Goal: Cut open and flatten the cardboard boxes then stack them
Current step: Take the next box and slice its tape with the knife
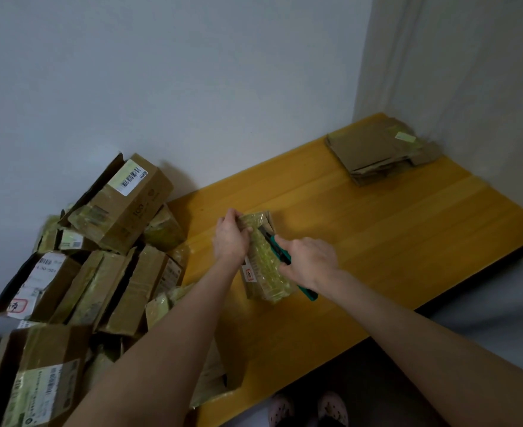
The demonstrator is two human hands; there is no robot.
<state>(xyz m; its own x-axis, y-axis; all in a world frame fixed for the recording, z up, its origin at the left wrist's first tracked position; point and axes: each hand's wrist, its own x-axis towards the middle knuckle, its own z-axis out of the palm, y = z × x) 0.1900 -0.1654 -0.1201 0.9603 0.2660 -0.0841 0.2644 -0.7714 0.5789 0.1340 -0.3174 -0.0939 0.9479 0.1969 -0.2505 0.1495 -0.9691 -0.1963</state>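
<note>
- The left hand (231, 238), just left of the frame's centre, curls its fingers over the far top edge of a small brown cardboard box wrapped in glossy yellowish tape (266, 269) and grips it to keep it from sliding.
- The right hand (311, 260), just right of centre, is closed round a teal-handled utility knife (280, 249). The knife's dark front end lies on the box's taped top face and points up and left, towards the left hand; the end of the handle sticks out below the wrist.
- The small box sits in the middle of the frame on the yellow wooden tabletop (392, 241), towards the table's left half and well apart from anything else on it.
- The step in hand looks like the cutting one: slitting the tape along the top seam of this box. It is not yet opened or flattened.
- The next move calls for a shallow, steady cut along the tape. The knife points towards the gripping fingers, so they are at risk unless they stay off the cutting line.
- In the upper right, by the wall corner, a stack of flattened brown cardboard sheets (380, 152) lies on the table; this box should end up there.
- On the left and lower left, a jumbled heap of taped, labelled cardboard boxes (100, 257) waits against the pale wall (161, 87), so most of the task appears to remain.
</note>
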